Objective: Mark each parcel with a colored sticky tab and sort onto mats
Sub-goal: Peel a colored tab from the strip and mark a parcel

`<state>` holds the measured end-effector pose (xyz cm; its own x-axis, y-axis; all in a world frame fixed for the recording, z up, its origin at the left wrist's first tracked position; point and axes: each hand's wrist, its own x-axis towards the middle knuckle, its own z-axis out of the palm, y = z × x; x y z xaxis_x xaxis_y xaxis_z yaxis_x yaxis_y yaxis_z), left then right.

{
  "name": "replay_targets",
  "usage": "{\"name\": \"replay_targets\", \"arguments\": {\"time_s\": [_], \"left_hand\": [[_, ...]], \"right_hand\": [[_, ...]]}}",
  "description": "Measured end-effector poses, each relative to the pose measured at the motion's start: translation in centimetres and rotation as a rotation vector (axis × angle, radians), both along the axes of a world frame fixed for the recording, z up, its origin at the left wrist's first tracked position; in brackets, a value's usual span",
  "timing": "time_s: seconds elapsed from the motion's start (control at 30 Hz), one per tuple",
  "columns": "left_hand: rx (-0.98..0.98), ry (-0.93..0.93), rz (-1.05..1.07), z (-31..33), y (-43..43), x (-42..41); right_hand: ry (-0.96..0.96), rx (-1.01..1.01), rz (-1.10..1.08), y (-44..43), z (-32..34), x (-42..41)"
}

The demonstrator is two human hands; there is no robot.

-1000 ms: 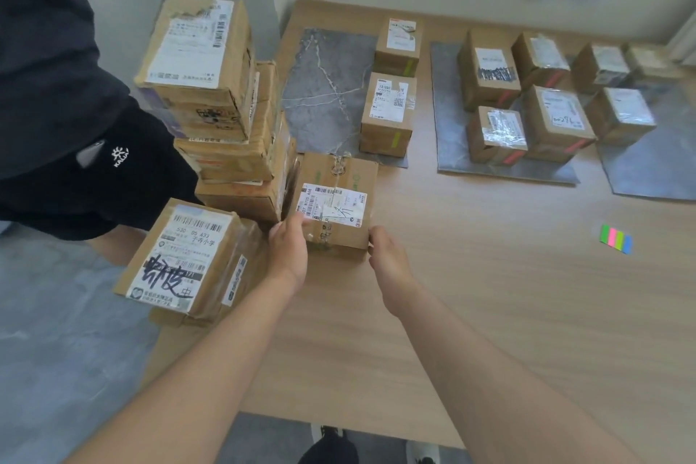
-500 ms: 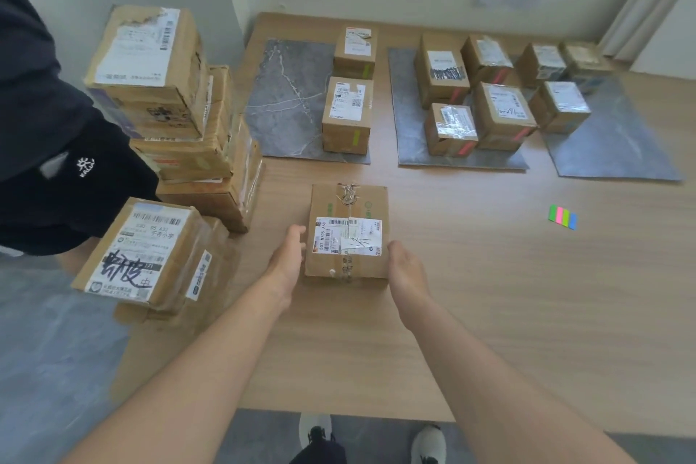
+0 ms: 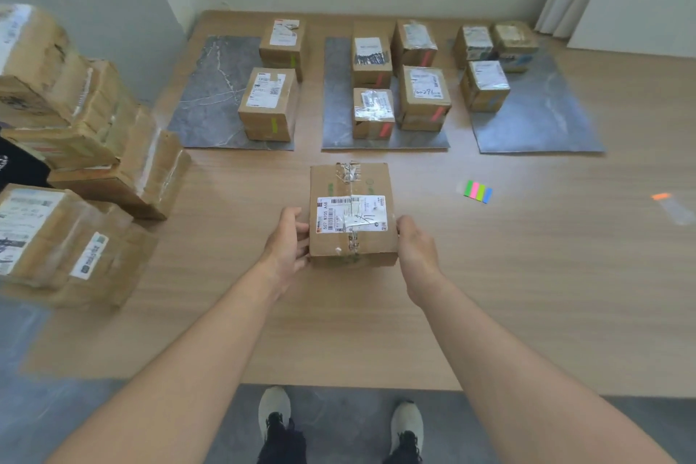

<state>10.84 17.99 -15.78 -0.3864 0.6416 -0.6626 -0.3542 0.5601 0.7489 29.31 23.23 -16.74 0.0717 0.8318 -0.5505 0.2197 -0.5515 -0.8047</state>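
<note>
A flat cardboard parcel (image 3: 352, 215) with a white shipping label lies on the wooden table in front of me. My left hand (image 3: 288, 247) grips its left side and my right hand (image 3: 416, 250) grips its right side. A strip of coloured sticky tabs (image 3: 477, 191) lies to the right of it. Three grey mats sit further back: the left mat (image 3: 214, 94) holds two parcels with green tabs, the middle mat (image 3: 335, 94) holds several with red tabs, the right mat (image 3: 546, 120) holds three.
A pile of untabbed parcels (image 3: 94, 147) is stacked at the table's left edge, beside a person in dark clothing (image 3: 19, 166). An orange tab on clear backing (image 3: 672, 205) lies at the far right. Paper signs hang on the wall above the mats.
Both hands have pulled the parcel away from the left pile and toward the middle of the table. The view has swung right with it.
</note>
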Motion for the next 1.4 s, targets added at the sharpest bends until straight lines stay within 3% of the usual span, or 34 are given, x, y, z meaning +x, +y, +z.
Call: {"name": "replay_targets", "arguments": {"time_s": [0.27,0.4,0.63,0.77,0.93,1.13,1.3,1.4], "left_hand": [[0.022,-0.071,0.035,-2.2,-0.1,9.8],[-0.006,-0.085,0.069,-3.3,0.2,11.4],[-0.072,-0.057,0.023,-4.4,0.5,10.4],[-0.094,0.074,-0.042,-3.4,2.0,9.2],[0.066,0.221,-0.05,-0.5,6.0,8.6],[0.237,0.01,-0.109,1.4,11.1,13.7],[0.166,-0.206,-0.134,-1.0,15.5,19.7],[0.088,-0.236,-0.14,-2.8,17.4,23.2]], "right_hand": [[0.022,-0.026,0.091,1.1,-1.5,9.0],[0.019,-0.119,0.156,1.1,-3.2,10.5],[0.0,-0.113,0.1,1.3,-4.0,10.8],[-0.086,-0.046,-0.042,2.3,-2.7,10.8],[-0.123,0.062,-0.17,5.5,-1.0,11.8],[-0.205,0.103,-0.211,9.5,-2.6,15.2],[-0.262,0.106,-0.138,13.0,-5.0,18.2],[-0.327,0.142,0.014,14.8,-6.8,20.0]]}}
